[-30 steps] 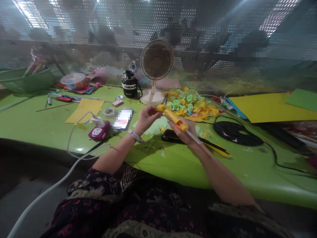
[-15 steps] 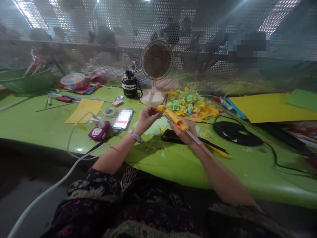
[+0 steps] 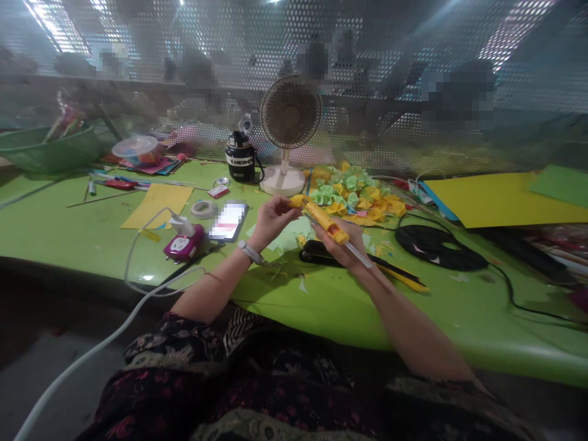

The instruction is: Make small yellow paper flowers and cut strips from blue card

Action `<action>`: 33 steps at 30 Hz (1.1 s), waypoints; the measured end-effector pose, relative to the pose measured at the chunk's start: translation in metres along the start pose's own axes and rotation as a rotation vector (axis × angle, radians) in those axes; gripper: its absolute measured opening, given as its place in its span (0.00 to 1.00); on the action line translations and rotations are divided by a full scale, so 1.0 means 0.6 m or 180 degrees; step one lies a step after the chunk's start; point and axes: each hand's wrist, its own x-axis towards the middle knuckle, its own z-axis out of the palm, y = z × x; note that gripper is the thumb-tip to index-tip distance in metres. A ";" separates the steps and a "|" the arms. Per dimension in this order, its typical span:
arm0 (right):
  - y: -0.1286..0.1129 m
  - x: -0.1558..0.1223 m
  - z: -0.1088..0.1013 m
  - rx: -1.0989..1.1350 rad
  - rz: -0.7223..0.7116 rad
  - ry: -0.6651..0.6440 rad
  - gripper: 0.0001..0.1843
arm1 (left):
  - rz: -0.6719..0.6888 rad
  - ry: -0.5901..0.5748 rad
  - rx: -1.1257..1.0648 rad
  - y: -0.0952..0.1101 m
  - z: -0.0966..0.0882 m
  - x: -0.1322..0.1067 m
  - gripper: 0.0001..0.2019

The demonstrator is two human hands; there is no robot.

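Note:
My left hand (image 3: pixel 275 222) pinches a small yellow paper piece (image 3: pixel 297 201) between thumb and fingers. A yellow hot glue gun (image 3: pixel 327 222) is gripped in my right hand (image 3: pixel 345 245), with a clear glue stick (image 3: pixel 359 255) poking out of its rear end. The gun's nozzle points at the yellow paper, close to or touching it; I cannot tell which. Below my hands lie a light green paper sheet (image 3: pixel 294 235) and yellow and green scraps. A black and yellow tool (image 3: pixel 404 277) lies partly hidden under my right wrist.
Behind my hands stand a small fan (image 3: pixel 285 179), a black jug (image 3: pixel 241 160) and a heap of yellow and green paper flowers (image 3: pixel 353 191). To the left are a phone (image 3: pixel 228 220), tape roll (image 3: pixel 203 209) and purple power adapter (image 3: pixel 184 242). A corded black disc (image 3: pixel 441 247) lies right.
Hardly anything differs. Both hands hold the same pose, with the glue gun's nozzle still at the yellow paper piece.

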 end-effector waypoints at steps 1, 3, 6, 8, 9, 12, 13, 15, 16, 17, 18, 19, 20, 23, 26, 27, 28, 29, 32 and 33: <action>0.000 0.000 0.000 -0.0005 0.0007 -0.0009 0.26 | 0.0002 -0.0001 0.0005 0.000 0.000 0.000 0.16; -0.001 0.000 -0.001 -0.0007 0.0008 -0.0015 0.25 | 0.0006 -0.0005 0.0021 0.001 0.000 0.000 0.16; -0.003 0.000 -0.002 0.0030 0.0003 -0.0032 0.25 | -0.0022 -0.0012 0.0009 0.003 0.000 -0.001 0.17; -0.003 0.000 -0.003 0.0053 -0.0014 -0.0054 0.25 | -0.0042 0.0000 -0.0009 0.005 0.001 -0.001 0.17; -0.003 0.000 -0.003 0.0052 -0.0024 -0.0062 0.25 | -0.0043 0.0010 -0.0014 0.006 0.001 -0.001 0.17; -0.001 0.000 -0.002 0.0017 -0.0057 -0.0088 0.25 | -0.0017 0.0022 -0.0014 0.008 0.002 -0.002 0.18; 0.000 0.000 -0.002 0.0010 -0.0070 -0.0103 0.24 | -0.0008 0.0019 -0.0024 0.009 0.003 -0.002 0.18; 0.003 0.001 0.000 -0.0001 -0.0117 -0.0143 0.23 | -0.0007 0.0011 -0.0056 0.010 0.003 -0.002 0.18; 0.005 0.001 0.000 -0.0012 -0.0151 -0.0158 0.23 | -0.0016 0.0012 -0.0071 0.011 0.003 -0.001 0.18; 0.007 0.002 0.001 -0.0030 -0.0203 -0.0173 0.23 | -0.0034 0.0018 -0.0080 0.011 0.003 -0.001 0.18; 0.009 0.003 0.001 -0.0056 -0.0275 -0.0189 0.23 | -0.0057 0.0037 -0.0086 0.011 0.003 0.000 0.18; 0.011 0.004 0.001 -0.0093 -0.0357 -0.0190 0.23 | -0.0089 0.0062 -0.0089 0.011 0.002 0.002 0.18; 0.012 0.005 0.000 -0.0148 -0.0441 -0.0152 0.23 | -0.0124 0.0095 -0.0096 0.010 0.002 0.003 0.18; 0.020 0.014 -0.014 -0.0413 -0.0556 0.0187 0.21 | -0.0187 0.0221 -0.0150 0.010 -0.002 0.008 0.18; 0.038 0.029 -0.047 -0.0750 -0.0357 0.0638 0.20 | -0.0168 0.0276 -0.0181 0.009 -0.006 0.012 0.19; 0.049 0.034 -0.063 -0.0868 -0.0247 0.0729 0.20 | -0.0156 0.0273 -0.0178 0.009 -0.007 0.012 0.19; 0.062 0.039 -0.081 -0.0990 -0.0125 0.0763 0.20 | -0.0151 0.0265 -0.0176 0.009 -0.007 0.013 0.19; 0.078 0.041 -0.100 -0.1116 0.0019 0.0718 0.20 | -0.0148 0.0266 -0.0175 0.009 -0.008 0.013 0.19; 0.137 0.032 -0.152 -0.1481 0.0565 0.0508 0.18 | -0.0149 0.0301 -0.0160 0.008 -0.007 0.014 0.17; 0.159 0.022 -0.165 -0.1590 0.0836 0.0416 0.18 | -0.0152 0.0311 -0.0151 0.007 -0.007 0.014 0.16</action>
